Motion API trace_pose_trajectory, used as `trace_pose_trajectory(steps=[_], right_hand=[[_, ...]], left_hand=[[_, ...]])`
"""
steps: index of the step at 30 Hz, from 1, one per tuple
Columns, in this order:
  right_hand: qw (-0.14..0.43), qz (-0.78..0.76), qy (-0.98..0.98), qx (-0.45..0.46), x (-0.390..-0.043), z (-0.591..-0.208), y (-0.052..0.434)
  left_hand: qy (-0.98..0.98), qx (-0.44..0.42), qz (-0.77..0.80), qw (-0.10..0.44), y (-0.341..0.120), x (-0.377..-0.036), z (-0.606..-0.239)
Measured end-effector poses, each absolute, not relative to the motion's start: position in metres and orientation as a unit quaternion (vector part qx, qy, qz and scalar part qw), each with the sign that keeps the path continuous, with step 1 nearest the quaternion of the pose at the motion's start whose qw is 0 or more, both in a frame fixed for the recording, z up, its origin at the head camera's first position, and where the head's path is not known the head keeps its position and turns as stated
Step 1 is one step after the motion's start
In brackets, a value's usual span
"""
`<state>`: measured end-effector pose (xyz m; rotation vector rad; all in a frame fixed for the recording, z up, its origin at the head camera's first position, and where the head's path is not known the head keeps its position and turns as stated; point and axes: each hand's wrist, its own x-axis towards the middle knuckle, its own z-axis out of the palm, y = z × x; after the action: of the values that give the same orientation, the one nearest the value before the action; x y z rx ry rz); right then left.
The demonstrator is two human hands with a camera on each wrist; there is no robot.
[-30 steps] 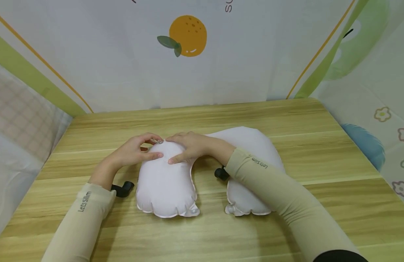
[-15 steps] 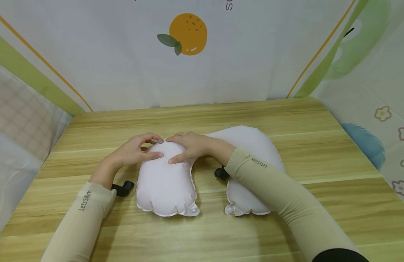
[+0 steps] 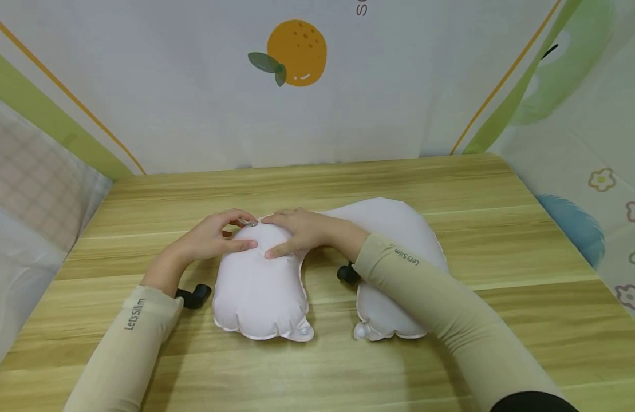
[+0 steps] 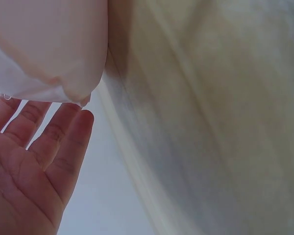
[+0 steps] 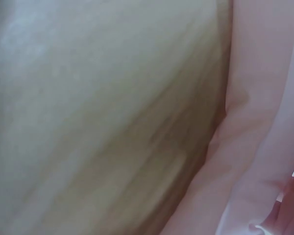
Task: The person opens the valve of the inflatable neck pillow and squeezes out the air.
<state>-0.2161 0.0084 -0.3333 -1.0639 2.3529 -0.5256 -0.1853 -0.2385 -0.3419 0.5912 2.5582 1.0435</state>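
In the head view, a white inflated U-shaped pillow (image 3: 276, 280) lay flat on the table (image 3: 348, 366), its two lobes pointing toward the person. The left hand (image 3: 214, 240) sat at the top of the left lobe, thumb and forefinger curled together and pinching a small clear valve (image 3: 247, 222) that stuck out of the pillow's far edge. The right hand (image 3: 296, 232) lay across the same lobe just beside it, fingers fairly straight and pressing down on the fabric, apparently to steady the pillow and keep the valve raised for the other hand. Two beige sleeves (image 3: 436, 297) covered both forearms, and a black wrist mount (image 3: 193, 296) showed beside the left one. A printed backdrop with an orange (image 3: 295, 53) closed in the table behind.

In the left wrist view, the palm and fingers (image 4: 54, 142) showed from below, loosely extended toward the pillow's seamed edge (image 4: 63, 83), with a glint of the clear valve at the frame's left edge; the thumb was out of frame, so the pinch itself could not be seen here. Blurred wood grain filled the rest.

In the right wrist view, the picture was blurred: the pillow's pinkish-white flank filled the right side against the table, and the hand itself was barely visible at the lower right corner, so its pose could not be told from this view.
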Motion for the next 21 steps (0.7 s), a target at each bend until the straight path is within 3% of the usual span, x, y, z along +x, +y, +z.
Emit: trace_pose_trajectory(steps=[21], right_hand=[[0.253, -0.193, 0.863, -0.393, -0.2154, -0.3360, 0.0081]], left_hand=[[0.893, 0.210, 0.363, 0.162, -0.2372, -0.1838, -0.3418]])
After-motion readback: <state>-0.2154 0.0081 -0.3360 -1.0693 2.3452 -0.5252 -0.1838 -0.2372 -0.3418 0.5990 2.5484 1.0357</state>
